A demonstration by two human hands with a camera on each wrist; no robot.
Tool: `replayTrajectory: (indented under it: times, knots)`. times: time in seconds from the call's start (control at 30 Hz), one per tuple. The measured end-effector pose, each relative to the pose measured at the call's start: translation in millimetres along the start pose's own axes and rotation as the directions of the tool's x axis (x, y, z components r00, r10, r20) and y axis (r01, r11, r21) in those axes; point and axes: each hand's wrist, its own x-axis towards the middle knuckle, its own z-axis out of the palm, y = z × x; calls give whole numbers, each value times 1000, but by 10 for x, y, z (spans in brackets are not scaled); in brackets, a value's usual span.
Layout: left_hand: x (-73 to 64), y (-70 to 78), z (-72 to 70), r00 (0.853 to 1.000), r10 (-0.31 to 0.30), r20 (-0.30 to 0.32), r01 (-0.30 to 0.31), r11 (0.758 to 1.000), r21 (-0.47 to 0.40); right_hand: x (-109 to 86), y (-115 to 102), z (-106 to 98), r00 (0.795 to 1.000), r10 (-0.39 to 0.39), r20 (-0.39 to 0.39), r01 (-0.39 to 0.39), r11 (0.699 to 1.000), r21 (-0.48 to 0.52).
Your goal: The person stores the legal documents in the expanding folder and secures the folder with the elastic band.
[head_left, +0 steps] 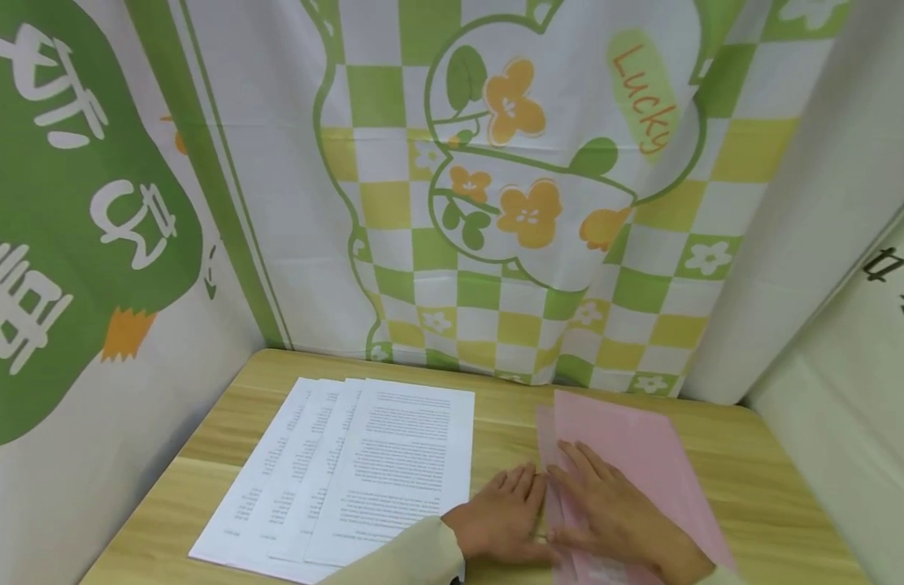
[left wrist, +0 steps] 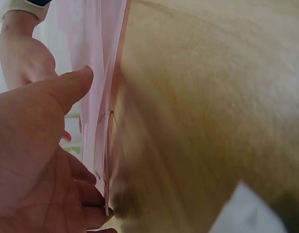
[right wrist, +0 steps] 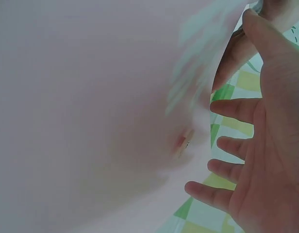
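A pink folder point(head_left: 635, 431) lies at the right of the table, its upper cover set slightly right of a lower pink strip point(head_left: 545, 431). My left hand point(head_left: 505, 513) is at the folder's left edge, fingers extended. Near its fingertips, a thin strip like a paper-fastener prong point(left wrist: 108, 165) runs along the edge in the left wrist view. My right hand point(head_left: 616, 512) is over the cover's left part with fingers fairly straight. The right wrist view shows its spread fingers beside the cover's edge and a small slit point(right wrist: 184, 142) in the pink sheet.
Several printed sheets point(head_left: 408, 455) lie fanned in overlapping stacks on the left of the wooden table point(head_left: 506, 414). A patterned curtain point(head_left: 382, 203) hangs behind the table's far edge, with fabric walls at both sides.
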Motion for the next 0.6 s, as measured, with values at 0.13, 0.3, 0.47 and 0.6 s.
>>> replayTrajectory:
  times: [0.13, 0.3, 0.47, 0.6]
  knots:
    - [3, 32, 11, 1000, -7, 16, 7, 1000, -11, -18, -6, 7, 999, 17, 29, -16, 1000, -2]
    - [9, 44, 6, 999, -20, 34, 22, 998, -51, -30, -11, 0, 996, 41, 76, -42, 999, 11]
    - [14, 49, 6, 998, -31, 49, 34, 998, -58, -44, -27, -11, 993, 61, 103, -66, 997, 37]
    - [-2, 63, 30, 999, -31, 32, 32, 999, -40, -61, -30, 14, 993, 61, 96, -65, 997, 40]
